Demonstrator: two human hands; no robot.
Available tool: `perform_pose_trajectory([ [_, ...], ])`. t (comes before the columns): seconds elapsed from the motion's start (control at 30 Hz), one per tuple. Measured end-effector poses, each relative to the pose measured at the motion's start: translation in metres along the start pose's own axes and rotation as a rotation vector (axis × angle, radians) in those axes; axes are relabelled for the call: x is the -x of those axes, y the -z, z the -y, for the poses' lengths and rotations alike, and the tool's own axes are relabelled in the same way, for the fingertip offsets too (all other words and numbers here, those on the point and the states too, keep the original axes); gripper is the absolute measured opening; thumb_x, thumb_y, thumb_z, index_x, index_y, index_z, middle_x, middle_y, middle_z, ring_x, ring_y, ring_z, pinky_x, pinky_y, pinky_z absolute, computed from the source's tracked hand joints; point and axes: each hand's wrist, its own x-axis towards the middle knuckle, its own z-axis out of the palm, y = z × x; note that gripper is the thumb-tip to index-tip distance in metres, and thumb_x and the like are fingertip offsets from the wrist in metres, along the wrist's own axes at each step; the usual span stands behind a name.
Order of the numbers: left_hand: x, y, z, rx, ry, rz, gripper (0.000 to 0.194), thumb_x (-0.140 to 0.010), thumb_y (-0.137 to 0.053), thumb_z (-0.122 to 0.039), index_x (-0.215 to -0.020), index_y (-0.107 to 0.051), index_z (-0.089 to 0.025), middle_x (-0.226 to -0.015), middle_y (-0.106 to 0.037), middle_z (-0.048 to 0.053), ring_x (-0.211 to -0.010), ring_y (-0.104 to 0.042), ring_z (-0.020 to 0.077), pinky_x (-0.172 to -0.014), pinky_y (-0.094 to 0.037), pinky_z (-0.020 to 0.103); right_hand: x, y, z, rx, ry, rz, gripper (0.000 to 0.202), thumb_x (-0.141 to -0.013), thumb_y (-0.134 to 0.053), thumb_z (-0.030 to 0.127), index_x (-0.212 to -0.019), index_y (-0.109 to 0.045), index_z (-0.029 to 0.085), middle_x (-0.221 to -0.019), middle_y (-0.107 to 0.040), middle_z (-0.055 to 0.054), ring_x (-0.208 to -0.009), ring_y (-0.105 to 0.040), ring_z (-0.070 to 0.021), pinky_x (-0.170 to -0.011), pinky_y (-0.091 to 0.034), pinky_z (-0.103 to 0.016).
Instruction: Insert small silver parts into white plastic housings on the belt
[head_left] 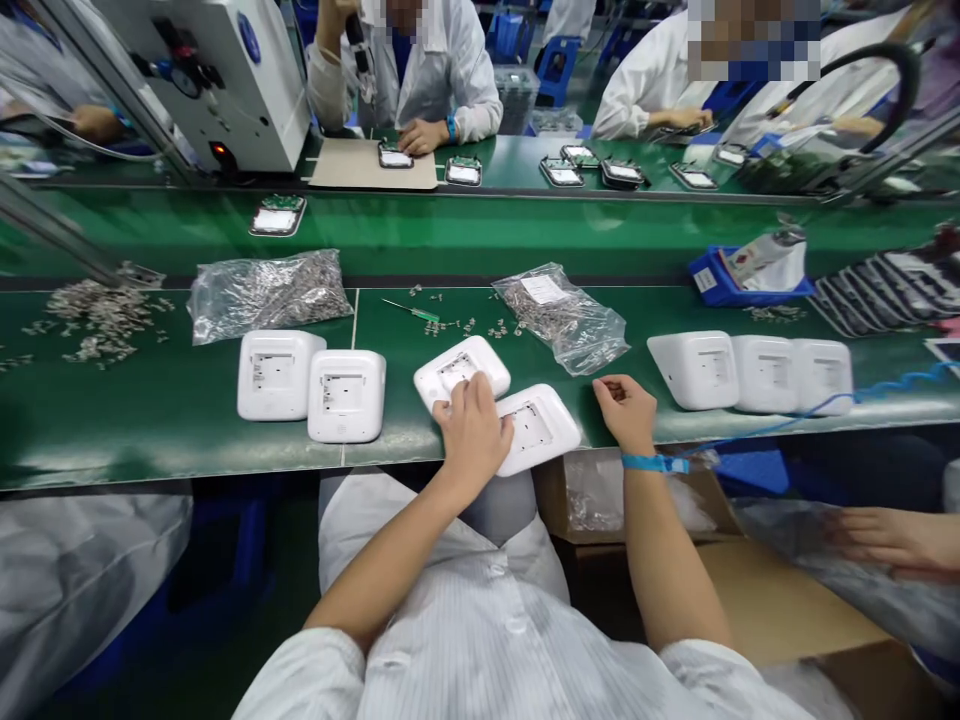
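Two white plastic housings lie at the bench edge in front of me: a left one (pixel 427 383) and a right one (pixel 551 428), which overlaps the bench edge. My left hand (pixel 472 430) rests on the left housing with bent fingers gripping it, its thumb beside the right housing. To the right, over the green bench, my right hand (pixel 628 408) is closed with fingertips together; whatever they hold, if anything, is too small to make out. A blue wrist strap (pixel 652 463) circles my right wrist. Small metal pieces (pixel 469 327) and a green-handled screwdriver (pixel 411 310) lie beyond the housings.
More white housings stand at left (pixel 347 396) and right (pixel 705 370). Bags of metal parts (pixel 270 290) (pixel 566 315) lie behind, with a loose pile (pixel 109 315) far left. A blue bin (pixel 716 280) and a coiled blue cord (pixel 900 382) are right. Co-workers sit opposite.
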Motion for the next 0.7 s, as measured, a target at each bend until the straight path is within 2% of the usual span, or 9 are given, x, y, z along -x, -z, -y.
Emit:
perform_pose_trajectory([
  [0.13,-0.004,0.006,-0.001,-0.043,-0.050,0.012,0.057,-0.092,-0.061,-0.042,-0.141,-0.050,-0.014,-0.132,-0.063,0.017,-0.111,-0.055,0.0320,-0.090,-0.041,0.047,0.001,0.000,0.000,0.017,0.002,-0.009,0.036,-0.078,-0.063,0.052,-0.084,-0.070,0.017,-0.069,-0.065,-0.005,-0.062,-0.058,-0.0188,-0.066,-0.050,-0.034],
  [0.3,0.002,0.014,0.003,-0.103,0.017,0.011,0.061,-0.085,-0.069,-0.042,-0.135,-0.054,-0.011,-0.104,-0.065,0.014,-0.092,-0.057,0.0296,-0.079,-0.041,0.044,-0.001,-0.002,-0.006,0.053,-0.007,-0.001,0.038,-0.079,-0.061,0.054,-0.085,-0.069,0.018,-0.072,-0.067,-0.005,-0.062,-0.059,-0.0190,-0.067,-0.050,-0.034],
  [0.5,-0.006,0.015,0.016,-0.138,0.119,-0.038,0.071,-0.088,-0.065,-0.042,-0.144,-0.045,-0.003,-0.109,-0.065,0.015,-0.094,-0.059,0.0285,-0.083,-0.043,0.045,0.000,-0.002,-0.007,0.118,-0.021,0.021,0.037,-0.078,-0.059,0.054,-0.085,-0.069,0.018,-0.071,-0.067,-0.007,-0.064,-0.059,-0.0198,-0.069,-0.050,-0.035],
  [0.63,-0.010,0.019,0.032,-0.177,0.197,-0.067,0.068,-0.088,-0.063,-0.042,-0.142,-0.047,-0.005,-0.113,-0.065,0.015,-0.097,-0.059,0.0286,-0.083,-0.045,0.045,0.001,-0.005,0.000,0.149,-0.034,0.025,0.032,-0.074,-0.061,0.049,-0.085,-0.067,0.019,-0.070,-0.066,-0.009,-0.061,-0.059,-0.0216,-0.067,-0.049,-0.037],
  [0.7,-0.008,0.022,0.042,-0.191,0.243,-0.072,0.066,-0.087,-0.064,-0.042,-0.140,-0.048,-0.006,-0.112,-0.065,0.015,-0.096,-0.060,0.0286,-0.082,-0.046,0.044,-0.002,-0.001,-0.001,0.176,0.023,0.033,0.027,-0.072,-0.061,0.045,-0.084,-0.065,0.021,-0.072,-0.066,-0.010,-0.067,-0.062,-0.0249,-0.071,-0.049,-0.039],
])
